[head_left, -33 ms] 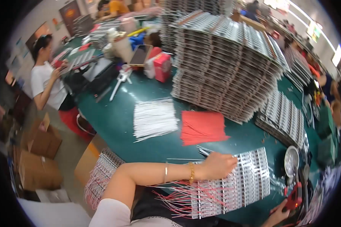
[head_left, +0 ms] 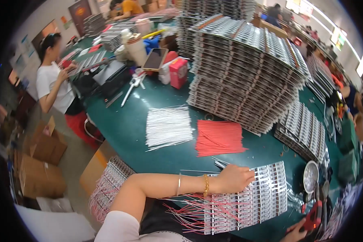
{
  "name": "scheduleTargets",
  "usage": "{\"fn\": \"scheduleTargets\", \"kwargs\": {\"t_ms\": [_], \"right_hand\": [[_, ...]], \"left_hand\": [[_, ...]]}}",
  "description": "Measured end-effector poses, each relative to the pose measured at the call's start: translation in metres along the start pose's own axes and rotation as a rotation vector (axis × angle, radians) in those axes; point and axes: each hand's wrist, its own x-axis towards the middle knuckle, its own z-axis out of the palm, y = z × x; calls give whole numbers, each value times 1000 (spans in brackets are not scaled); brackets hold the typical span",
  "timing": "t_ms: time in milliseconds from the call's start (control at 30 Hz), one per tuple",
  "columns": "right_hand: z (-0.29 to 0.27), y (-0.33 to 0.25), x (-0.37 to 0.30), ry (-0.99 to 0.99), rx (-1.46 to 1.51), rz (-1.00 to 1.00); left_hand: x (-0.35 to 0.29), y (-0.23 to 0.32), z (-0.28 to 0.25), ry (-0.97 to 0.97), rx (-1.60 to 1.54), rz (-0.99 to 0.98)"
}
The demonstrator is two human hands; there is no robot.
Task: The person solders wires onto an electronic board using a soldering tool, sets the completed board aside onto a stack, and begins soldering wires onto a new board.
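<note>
A panel of circuit boards [head_left: 266, 193] lies at the table's near edge, with red and white wires [head_left: 185, 211] trailing from its left part. My left hand [head_left: 236, 178] rests over the panel's upper edge with its fingers curled together; whatever they pinch is hidden. At the lower right, my right hand [head_left: 296, 232] is closed around a red handheld tool [head_left: 313, 216] with a small orange light, partly cut off by the picture's rim. Beyond the panel lie a bundle of white wires [head_left: 168, 128] and a bundle of red wires [head_left: 220, 138].
A tall stack of board panels [head_left: 246, 76] rises behind the wires, and a lower stack [head_left: 301, 131] stands to its right. A round metal dish [head_left: 310, 176] sits near the tool. Wired panels [head_left: 113, 185] are at my left. A co-worker [head_left: 54, 80] stands across the left edge.
The whole view has shifted slightly, so the far table things sit a little further right and lower. Both hands keep nearly the same places and grips.
</note>
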Motion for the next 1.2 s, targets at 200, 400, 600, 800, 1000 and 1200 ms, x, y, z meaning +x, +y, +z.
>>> {"fn": "scheduleTargets", "kwargs": {"t_ms": [200,400,600,800,1000,1200], "right_hand": [[33,-125,-67,-144,-12,-140],[28,-116,-112,-223,377,-31],[31,-109,-161,-567,706,-4],[33,-116,-179,-694,619,146],[27,-107,-185,-688,501,161],[39,-109,-183,-715,470,160]], "left_hand": [[-6,2,-17,-122,-59,-117],[-8,1,-17,-240,-146,-81],[-3,-4,-16,-55,-219,-264],[16,-5,-33,-158,-289,-461],[19,0,-37,-278,-255,-483],[9,-1,-26,-168,-148,-347]]}}
